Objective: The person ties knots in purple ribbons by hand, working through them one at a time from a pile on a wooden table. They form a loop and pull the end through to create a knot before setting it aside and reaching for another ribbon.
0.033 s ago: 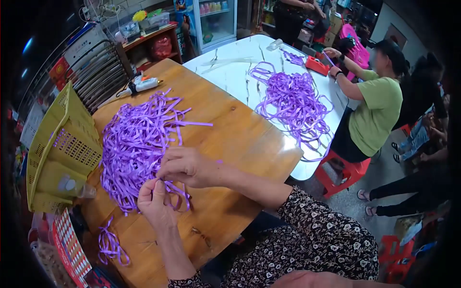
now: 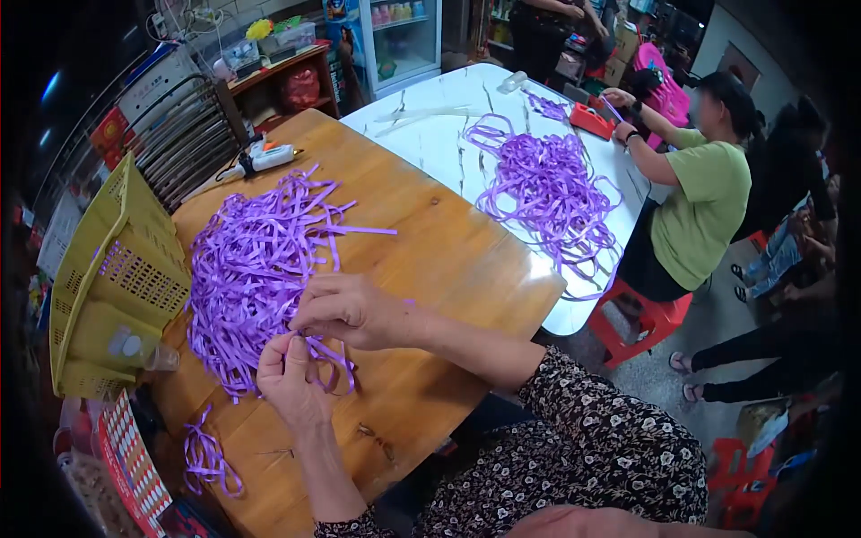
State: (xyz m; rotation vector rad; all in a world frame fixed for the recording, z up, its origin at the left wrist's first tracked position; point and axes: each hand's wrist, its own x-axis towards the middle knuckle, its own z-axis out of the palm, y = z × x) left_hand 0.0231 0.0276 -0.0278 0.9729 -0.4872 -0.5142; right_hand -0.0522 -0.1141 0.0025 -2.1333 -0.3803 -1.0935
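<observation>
My left hand (image 2: 294,381) pinches thumb against fingers at the near edge of a big tangled heap of purple ribbon (image 2: 242,260) on the wooden table. Close against it, my right hand (image 2: 354,312) comes in from the right with its fingers bent and closed. The two sets of fingertips meet on what looks like a purple ribbon; the exact spot they grip is mostly hidden. A ribbon loop (image 2: 343,372) lies just right of my left hand. Nearer to me, a small separate bunch of purple ribbon (image 2: 208,457) rests by the table's left edge.
A glue gun (image 2: 265,160) lies behind the heap. At left leans a yellow plastic basket (image 2: 117,287), a clear cup (image 2: 163,357) beside it. On the adjoining white table (image 2: 404,152) sits another ribbon heap (image 2: 552,193); a person in green (image 2: 704,193) handles ribbon near a red box (image 2: 594,122).
</observation>
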